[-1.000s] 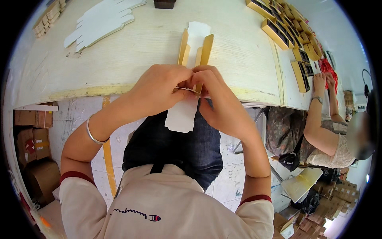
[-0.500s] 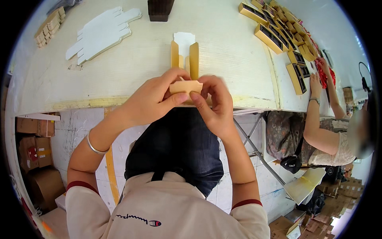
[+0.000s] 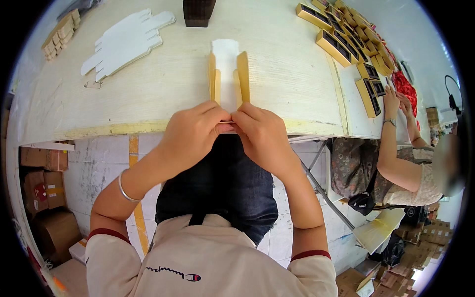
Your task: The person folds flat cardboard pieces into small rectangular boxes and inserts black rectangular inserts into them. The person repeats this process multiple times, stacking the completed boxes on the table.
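Note:
A half-folded carton (image 3: 242,74), gold outside and white inside, lies at the table's front edge with its two long sides standing up. Its far end flap lies flat. My left hand (image 3: 195,131) and my right hand (image 3: 262,133) pinch the carton's near end from either side, thumbs below and fingers curled over the top. The knuckles nearly meet in the middle and hide most of that near flap; only a thin edge shows between them.
A stack of flat white carton blanks (image 3: 128,42) lies at far left, beside small cardboard pieces (image 3: 62,34). A dark box (image 3: 199,14) stands at the back. Gold boxes with black inserts (image 3: 334,47) crowd the right. A co-worker's hands (image 3: 396,101) are near red material (image 3: 405,89).
The carton's near flap, raised and facing me before, is now turned down under my fingers. My right hand has closed in beside the left, and the carton's sides have spread slightly apart.

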### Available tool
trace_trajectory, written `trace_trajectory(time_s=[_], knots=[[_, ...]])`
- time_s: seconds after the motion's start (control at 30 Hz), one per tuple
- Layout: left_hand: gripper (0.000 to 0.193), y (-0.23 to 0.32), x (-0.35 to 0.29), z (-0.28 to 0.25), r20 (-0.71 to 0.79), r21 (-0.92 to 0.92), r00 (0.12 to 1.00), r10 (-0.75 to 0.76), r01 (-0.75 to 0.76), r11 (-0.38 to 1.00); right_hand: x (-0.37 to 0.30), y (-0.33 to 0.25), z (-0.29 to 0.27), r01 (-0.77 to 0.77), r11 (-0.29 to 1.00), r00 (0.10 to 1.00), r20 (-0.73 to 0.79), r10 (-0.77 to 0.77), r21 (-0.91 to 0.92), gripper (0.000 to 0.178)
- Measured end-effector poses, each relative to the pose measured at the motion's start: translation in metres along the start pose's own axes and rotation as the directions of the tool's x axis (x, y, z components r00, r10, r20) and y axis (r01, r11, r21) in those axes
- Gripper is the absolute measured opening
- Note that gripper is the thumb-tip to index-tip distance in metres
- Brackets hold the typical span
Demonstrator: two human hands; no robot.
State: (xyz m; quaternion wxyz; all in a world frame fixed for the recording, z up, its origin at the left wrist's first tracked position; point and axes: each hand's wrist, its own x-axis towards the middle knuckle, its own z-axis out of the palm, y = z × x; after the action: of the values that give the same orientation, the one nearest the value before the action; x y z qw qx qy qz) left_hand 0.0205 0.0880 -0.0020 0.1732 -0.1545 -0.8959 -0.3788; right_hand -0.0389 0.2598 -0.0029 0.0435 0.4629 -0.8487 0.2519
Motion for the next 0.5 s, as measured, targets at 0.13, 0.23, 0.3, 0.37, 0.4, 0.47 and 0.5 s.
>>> trace_trajectory(time_s=[0.13, 0.23, 0.3, 0.37, 0.4, 0.47, 0.5], knots=[[0.01, -0.009, 0.019, -0.026, 0.27, -0.031, 0.963, -0.027, 0.037, 0.999, 0.015, 0.006, -0.022, -0.07, 0.98, 0.993, 0.109, 0.05, 0.184, 0.02], [0.013, -0.025, 0.041, -0.06, 0.495, 0.009, 0.868, 0.046, -0.058, 0.998, 0.014, 0.044, -0.036, 0.014, 1.0, 0.987, -0.157, -0.012, 0.012, 0.018], [0.016, -0.034, 0.047, -0.069, 0.48, 0.062, 0.844, 0.24, -0.305, 0.95, 0.019, 0.066, -0.042, 0.032, 0.988, 0.979, -0.195, -0.061, -0.151, 0.015], [0.03, -0.018, 0.037, -0.059, 0.245, 0.4, 0.941, 0.236, -0.319, 0.859, 0.013, 0.063, -0.034, 0.083, 0.975, 0.977, -0.177, -0.12, -0.204, 0.009], [0.033, -0.009, 0.036, -0.052, 0.155, 0.449, 0.964, 0.215, -0.263, 0.854, 0.013, 0.049, -0.027, 0.112, 0.978, 0.971, -0.191, -0.145, -0.177, 0.008], [0.037, 0.001, 0.028, -0.04, 0.105, 0.423, 0.978, 0.179, -0.207, 0.882, 0.007, 0.016, -0.019, 0.055, 0.993, 0.991, -0.113, -0.067, -0.102, 0.009], [0.037, 0.002, 0.019, -0.032, 0.147, 0.359, 0.978, 0.151, -0.195, 0.913, 0.004, 0.003, -0.015, 0.03, 0.999, 0.996, -0.08, -0.032, -0.026, 0.011]])
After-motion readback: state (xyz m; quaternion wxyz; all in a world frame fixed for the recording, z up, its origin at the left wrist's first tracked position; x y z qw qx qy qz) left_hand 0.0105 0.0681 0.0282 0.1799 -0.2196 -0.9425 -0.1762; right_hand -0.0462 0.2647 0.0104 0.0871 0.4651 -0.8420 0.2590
